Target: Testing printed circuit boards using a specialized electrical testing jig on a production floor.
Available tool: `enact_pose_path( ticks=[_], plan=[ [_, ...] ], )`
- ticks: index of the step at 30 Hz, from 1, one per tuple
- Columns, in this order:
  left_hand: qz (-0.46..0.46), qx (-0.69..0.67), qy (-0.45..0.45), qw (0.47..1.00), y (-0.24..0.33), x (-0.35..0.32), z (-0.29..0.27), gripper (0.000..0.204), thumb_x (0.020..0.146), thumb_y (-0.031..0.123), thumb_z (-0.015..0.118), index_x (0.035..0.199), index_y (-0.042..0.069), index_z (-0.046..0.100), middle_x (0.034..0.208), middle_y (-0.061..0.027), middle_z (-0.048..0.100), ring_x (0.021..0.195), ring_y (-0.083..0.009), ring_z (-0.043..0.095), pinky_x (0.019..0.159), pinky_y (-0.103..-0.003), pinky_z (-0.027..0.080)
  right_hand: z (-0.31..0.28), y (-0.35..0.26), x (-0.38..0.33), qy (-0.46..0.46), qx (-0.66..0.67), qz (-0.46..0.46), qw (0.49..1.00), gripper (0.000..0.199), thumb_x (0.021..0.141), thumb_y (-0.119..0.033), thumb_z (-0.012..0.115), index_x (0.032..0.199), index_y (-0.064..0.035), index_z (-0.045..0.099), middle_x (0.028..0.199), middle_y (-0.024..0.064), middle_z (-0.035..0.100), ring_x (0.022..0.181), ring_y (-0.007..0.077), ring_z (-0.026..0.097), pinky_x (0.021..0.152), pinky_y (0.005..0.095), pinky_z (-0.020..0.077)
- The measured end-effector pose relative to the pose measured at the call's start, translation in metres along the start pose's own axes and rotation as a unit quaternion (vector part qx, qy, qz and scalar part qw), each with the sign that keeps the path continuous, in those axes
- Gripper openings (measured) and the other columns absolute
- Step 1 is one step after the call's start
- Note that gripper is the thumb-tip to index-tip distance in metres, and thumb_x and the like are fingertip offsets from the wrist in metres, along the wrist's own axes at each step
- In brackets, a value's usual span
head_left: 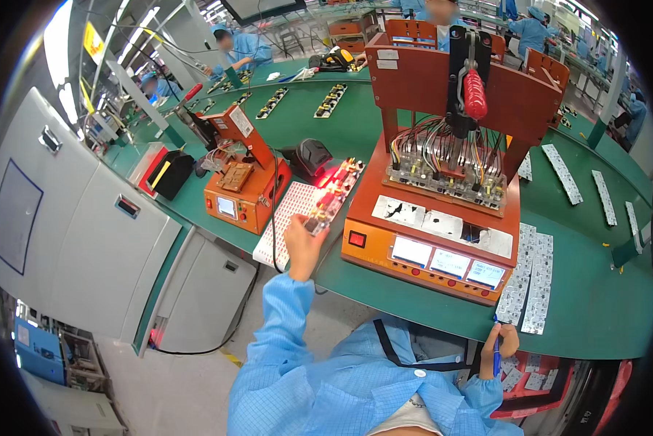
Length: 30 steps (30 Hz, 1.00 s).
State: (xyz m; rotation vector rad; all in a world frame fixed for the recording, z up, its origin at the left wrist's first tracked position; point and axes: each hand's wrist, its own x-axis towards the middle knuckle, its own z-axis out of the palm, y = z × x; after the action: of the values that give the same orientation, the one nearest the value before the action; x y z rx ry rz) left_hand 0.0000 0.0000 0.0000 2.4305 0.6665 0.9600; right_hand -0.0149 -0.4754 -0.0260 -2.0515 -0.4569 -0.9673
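Note:
My left hand (304, 245) pinches the near end of a long, narrow circuit board (335, 196) with many mounted components. Red light from a black handheld barcode scanner (309, 155) falls across that board. Beneath it lies a white sheet (287, 218) with rows of small marks. At the table's front edge, my right hand (502, 343) is closed round a blue pen (496, 359). Its tip is close to the lower end of two bare pale circuit boards (535, 291), lying side by side; whether it touches one I cannot tell.
An orange test fixture (428, 247) with a red-handled clamp, wires and small screens stands in the middle. A smaller orange fixture (243, 200) is to the left. More boards (331, 100) lie along the green table (399, 294). A red bin (533, 396) with board pieces sits at lower right.

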Motion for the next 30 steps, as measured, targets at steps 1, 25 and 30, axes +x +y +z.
enact_pose_path(
  ticks=[1, 25, 30],
  plan=[
    [0.024, 0.009, 0.01, 1.0, 0.004, 0.004, 0.004, 0.055, 0.063, 0.018, 0.086, 0.1, -0.001, 0.05, 0.092, -0.0178, 0.063, 0.086, -0.0344, 0.062, 0.074, -0.042, 0.048, -0.002, 0.004, -0.001, -0.012, -0.006, -0.001, 1.0, 0.02, 0.081, 0.003, 0.06, 0.068, -0.0024, 0.046, 0.061, 0.012, 0.051, 0.051, 0.0235, 0.049, 0.049, 0.033, 0.0384],
    [0.124, 0.043, -0.001, 0.991, 0.012, 0.067, 0.068, 0.044, 0.07, 0.024, 0.079, 0.093, 0.001, 0.049, 0.084, -0.0178, 0.06, 0.081, -0.0376, 0.06, 0.068, -0.046, 0.047, 0.003, 0.005, -0.005, -0.005, -0.033, -0.008, 0.999, 0.017, 0.079, 0.004, 0.062, 0.069, -0.0021, 0.049, 0.061, 0.0118, 0.051, 0.051, 0.0243, 0.051, 0.049, 0.0336, 0.0387],
    [0.079, 0.034, -0.045, 0.995, 0.011, 0.069, 0.069, 0.047, 0.07, 0.027, 0.078, 0.096, 0.001, 0.049, 0.09, -0.0176, 0.06, 0.087, -0.0371, 0.058, 0.071, -0.046, 0.047, 0.004, 0.002, -0.003, -0.001, -0.049, -0.013, 0.999, 0.018, 0.079, 0.004, 0.062, 0.069, -0.0021, 0.048, 0.06, 0.0118, 0.051, 0.051, 0.0248, 0.051, 0.049, 0.0338, 0.0384]
  ],
)
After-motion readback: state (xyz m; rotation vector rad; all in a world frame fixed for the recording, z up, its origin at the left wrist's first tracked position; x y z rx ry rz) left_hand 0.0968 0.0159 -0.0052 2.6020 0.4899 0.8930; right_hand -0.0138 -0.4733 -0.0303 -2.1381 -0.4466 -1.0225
